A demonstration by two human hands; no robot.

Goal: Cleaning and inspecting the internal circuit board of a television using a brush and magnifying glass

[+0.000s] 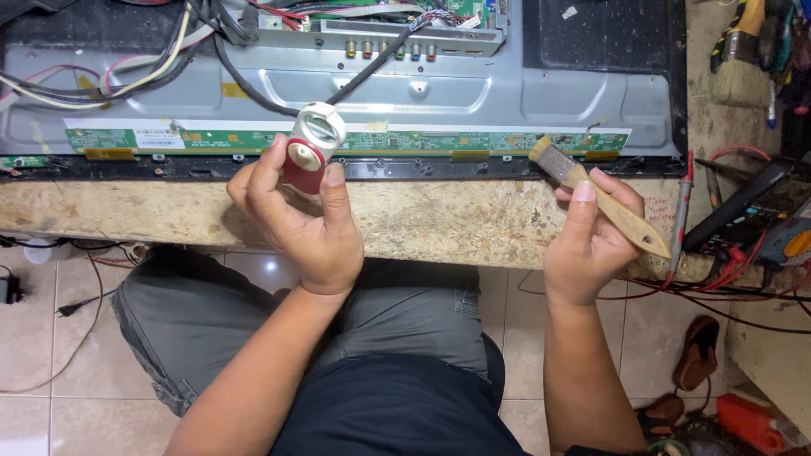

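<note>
Overhead, left hand [296, 224] grips a red-and-white magnifier [311, 150] at twelve o'clock over the green circuit strip [355, 139]; right hand [591, 241] clasps a wooden brush [596, 196] at two o'clock, bristles just short of the board.

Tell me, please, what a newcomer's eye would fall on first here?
Probably the opened flat-panel television lying back-up on the stone bench, its long green circuit strip exposed. Just in front, the left hand holds a red-and-white round container, while the right hand grips a wooden-handled paintbrush.
</note>
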